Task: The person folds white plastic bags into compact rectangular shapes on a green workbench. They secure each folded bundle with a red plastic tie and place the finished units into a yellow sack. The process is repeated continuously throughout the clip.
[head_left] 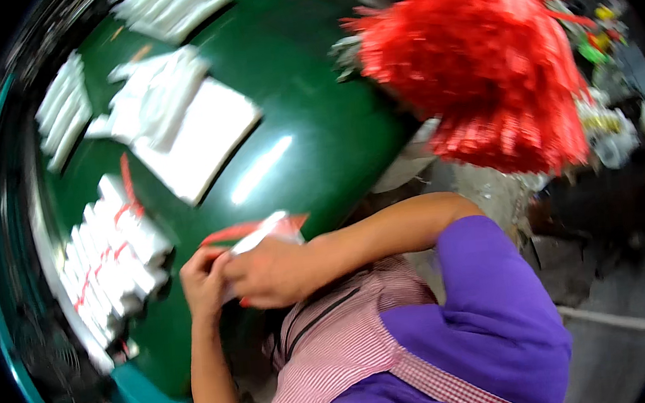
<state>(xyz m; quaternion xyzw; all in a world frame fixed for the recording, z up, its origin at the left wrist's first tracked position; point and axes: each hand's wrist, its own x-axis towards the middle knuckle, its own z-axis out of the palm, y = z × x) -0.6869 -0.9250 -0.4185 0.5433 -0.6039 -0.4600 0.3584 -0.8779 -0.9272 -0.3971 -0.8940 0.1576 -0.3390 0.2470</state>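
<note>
Close to my body, over the near edge of the green table, my two hands are together at a white plastic roll (263,232). My right hand (279,272) is closed round the roll, which shows above and below the fingers. A flat red plastic strip (228,233) crosses the roll, and a small red end shows under my right hand. My left hand (202,281) pinches at the strip beside the roll; its fingertips are partly hidden and slightly blurred. Left of my hands lies a row of white rolls (114,256) tied with red strips.
On the green table (298,110) lie a white flat stack (207,135) with loose white rolls (157,97) on it, and further rolls (172,10) at the far edge and the left (65,113). A big red strip bundle (473,70) hangs at the right, near heaped clutter (610,119).
</note>
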